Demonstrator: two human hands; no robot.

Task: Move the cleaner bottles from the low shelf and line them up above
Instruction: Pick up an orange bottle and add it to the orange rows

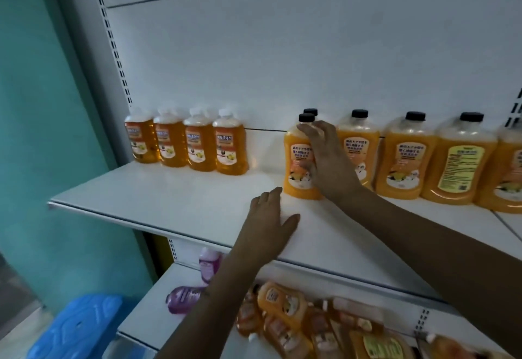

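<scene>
Up on the upper shelf (175, 197) the right hand (327, 161) grips an upright orange cleaner bottle (298, 169) beside the black-capped row, left hand (268, 223) resting flat, fingers loose, while more bottles (285, 310) lie below.

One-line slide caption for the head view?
Right hand grips a black-capped orange bottle on the upper shelf; left hand rests flat.

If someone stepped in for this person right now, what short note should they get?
Right hand holds a black-capped orange bottle upright on the upper shelf, at the left end of the black-capped row.
Left hand rests flat and open on that shelf.
Done: four white-capped bottles and the black-capped row stand above.
Left: orange bottles and two purple bottles remain on the low shelf.
</scene>
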